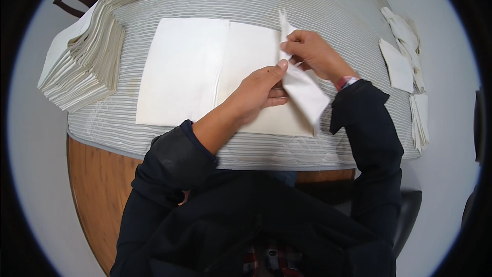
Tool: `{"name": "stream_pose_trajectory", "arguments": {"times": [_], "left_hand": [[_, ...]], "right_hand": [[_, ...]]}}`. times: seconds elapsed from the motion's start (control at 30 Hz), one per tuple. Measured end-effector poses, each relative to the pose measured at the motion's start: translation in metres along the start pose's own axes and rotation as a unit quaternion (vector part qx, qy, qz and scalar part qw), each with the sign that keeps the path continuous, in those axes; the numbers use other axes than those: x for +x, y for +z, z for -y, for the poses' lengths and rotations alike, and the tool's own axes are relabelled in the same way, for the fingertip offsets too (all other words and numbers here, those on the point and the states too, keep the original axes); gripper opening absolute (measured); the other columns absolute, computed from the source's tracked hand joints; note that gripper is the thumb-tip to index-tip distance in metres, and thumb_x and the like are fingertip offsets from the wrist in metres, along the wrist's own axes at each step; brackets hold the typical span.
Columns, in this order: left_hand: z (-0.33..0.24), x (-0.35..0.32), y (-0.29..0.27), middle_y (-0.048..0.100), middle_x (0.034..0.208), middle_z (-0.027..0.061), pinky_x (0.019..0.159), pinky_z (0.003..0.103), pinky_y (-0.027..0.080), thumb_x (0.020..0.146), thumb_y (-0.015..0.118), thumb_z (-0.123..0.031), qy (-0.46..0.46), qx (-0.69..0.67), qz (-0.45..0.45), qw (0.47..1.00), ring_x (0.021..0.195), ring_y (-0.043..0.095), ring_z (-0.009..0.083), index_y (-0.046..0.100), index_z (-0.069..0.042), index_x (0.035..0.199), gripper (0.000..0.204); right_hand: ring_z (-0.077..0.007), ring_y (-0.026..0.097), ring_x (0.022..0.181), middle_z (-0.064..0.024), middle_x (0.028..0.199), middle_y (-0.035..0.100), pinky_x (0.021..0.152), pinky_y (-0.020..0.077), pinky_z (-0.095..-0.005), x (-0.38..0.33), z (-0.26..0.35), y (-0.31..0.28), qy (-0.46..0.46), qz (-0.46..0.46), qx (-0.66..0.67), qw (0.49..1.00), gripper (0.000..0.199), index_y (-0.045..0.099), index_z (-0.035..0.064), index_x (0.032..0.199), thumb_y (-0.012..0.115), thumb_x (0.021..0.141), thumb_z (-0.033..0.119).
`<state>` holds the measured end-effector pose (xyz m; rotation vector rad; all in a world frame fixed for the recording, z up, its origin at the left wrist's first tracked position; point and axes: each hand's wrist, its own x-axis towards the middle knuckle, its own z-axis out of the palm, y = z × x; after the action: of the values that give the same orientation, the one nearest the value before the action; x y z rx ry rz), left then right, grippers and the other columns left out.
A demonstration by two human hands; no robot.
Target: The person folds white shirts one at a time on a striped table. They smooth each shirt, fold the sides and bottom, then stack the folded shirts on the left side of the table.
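Folding a white cloth napkin at centre frame.

I see my left hand (261, 90) pressing fingers together on the napkin (205, 72), spread flat on the striped table cover (328, 0), while my right hand (310, 54) pinches the raised right flap between thumb and fingertips. I judge the cloth light, soft and limp, likely to sag; best taken at the edge or corner. A tall stack of folded napkins (82, 66) sits upper left, finished folds (405, 66) at right.
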<state>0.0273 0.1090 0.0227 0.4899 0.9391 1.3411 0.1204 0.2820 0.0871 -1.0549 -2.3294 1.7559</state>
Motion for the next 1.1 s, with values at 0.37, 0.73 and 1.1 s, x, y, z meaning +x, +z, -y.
{"name": "stream_pose_trajectory", "arguments": {"times": [0.37,0.73,1.1], "left_hand": [[-0.001,-0.022,-0.038,0.065,0.127,0.0182,0.092,0.035,0.062,0.100,0.067,-0.010,0.033,0.030,-0.075,0.996,0.109,0.071,0.0218,0.041,0.011,0.147,0.057],[-0.037,-0.030,-0.039,0.068,0.100,0.0092,0.071,0.028,0.053,0.097,0.072,-0.018,0.006,0.289,-0.187,0.939,0.081,0.064,0.0149,0.037,0.014,0.154,0.074],[-0.076,0.042,-0.068,0.073,0.097,0.0142,0.076,0.039,0.063,0.095,0.073,-0.008,-0.017,0.284,-0.225,0.932,0.083,0.073,0.0238,0.069,0.005,0.107,0.019]], "right_hand": [[-0.0153,0.073,0.088,-0.0095,0.107,0.073,0.077,0.0604,-0.0288,0.012,-0.015,0.030,-0.094,0.003,0.010,0.995,0.028,0.066,-0.0014,0.122,0.061,0.105,0.020],[-0.0178,0.069,0.101,-0.0114,0.120,0.070,0.080,0.0559,-0.0305,-0.008,-0.087,-0.007,-0.121,-0.266,-0.016,0.956,0.037,0.065,-0.0003,0.131,0.067,0.102,0.023],[-0.0078,0.054,0.069,0.0015,0.082,0.062,0.059,0.0451,-0.0240,0.002,-0.088,-0.021,0.030,-0.162,0.048,0.985,0.045,0.071,-0.0019,0.118,0.072,0.099,0.040]]}}
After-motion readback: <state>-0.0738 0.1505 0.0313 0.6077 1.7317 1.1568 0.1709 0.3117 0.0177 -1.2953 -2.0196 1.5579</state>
